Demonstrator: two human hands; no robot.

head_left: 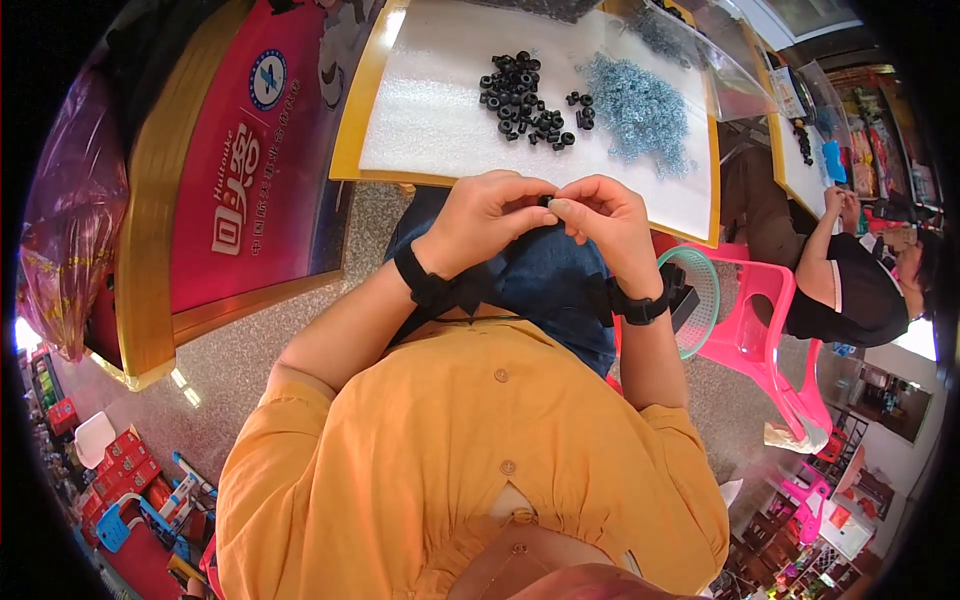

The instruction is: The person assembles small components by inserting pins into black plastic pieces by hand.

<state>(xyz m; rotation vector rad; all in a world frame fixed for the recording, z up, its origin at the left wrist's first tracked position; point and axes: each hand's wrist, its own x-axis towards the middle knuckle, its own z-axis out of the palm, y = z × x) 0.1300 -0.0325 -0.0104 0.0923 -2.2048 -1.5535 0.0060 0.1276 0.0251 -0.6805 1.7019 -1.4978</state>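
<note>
My left hand (490, 215) and my right hand (603, 215) meet in front of my chest, just below the table's near edge. Between their fingertips they pinch one small black ring-shaped part (545, 201); most of it is hidden by the fingers. Each wrist carries a black band. On the white foam sheet (430, 120) above my hands lies a pile of several black rings (520, 95), and to its right a heap of small silvery metal parts (640, 110).
The yellow-rimmed table (352, 130) carries the foam sheet. A red and gold board (240, 170) leans at the left. A green mesh basket (700, 300) sits on a pink plastic stool (765, 330) at my right. Another person (850, 290) sits at the far right.
</note>
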